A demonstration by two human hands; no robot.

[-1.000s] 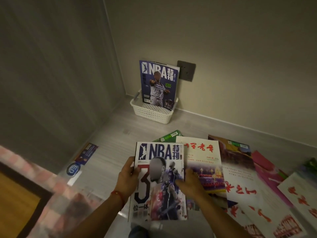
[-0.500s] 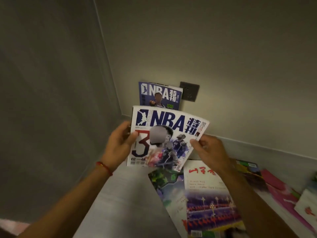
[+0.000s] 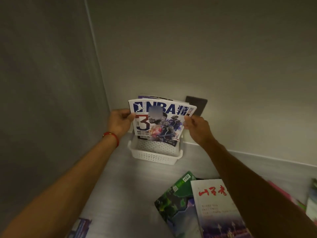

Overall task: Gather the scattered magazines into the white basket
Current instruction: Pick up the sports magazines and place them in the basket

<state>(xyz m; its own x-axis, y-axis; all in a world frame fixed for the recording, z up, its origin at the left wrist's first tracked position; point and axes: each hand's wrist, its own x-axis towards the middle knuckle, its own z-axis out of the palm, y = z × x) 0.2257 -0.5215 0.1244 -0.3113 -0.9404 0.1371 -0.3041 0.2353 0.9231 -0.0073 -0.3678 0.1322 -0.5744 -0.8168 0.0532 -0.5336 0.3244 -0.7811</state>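
Observation:
I hold a white NBA magazine [image 3: 159,121] upright over the white basket [image 3: 154,156] in the room's corner. My left hand [image 3: 120,122] grips its left edge and my right hand [image 3: 195,127] pinches its right edge. The magazine's lower edge dips inside the basket. Behind it stands another magazine [image 3: 154,97] in the basket, of which only the top edge shows. On the floor at the lower right lie a green magazine [image 3: 175,201] and a white one with red characters [image 3: 217,208], partly under my right forearm.
A dark wall socket plate [image 3: 199,104] sits on the wall behind the basket. More magazines [image 3: 311,201] lie at the far right edge. A blue leaflet [image 3: 80,227] lies on the floor at the bottom left. Walls close in behind and to the left.
Both hands have carried the NBA magazine forward from above the floor pile to the basket, and its lower edge now sits inside. The camera has moved closer to the corner.

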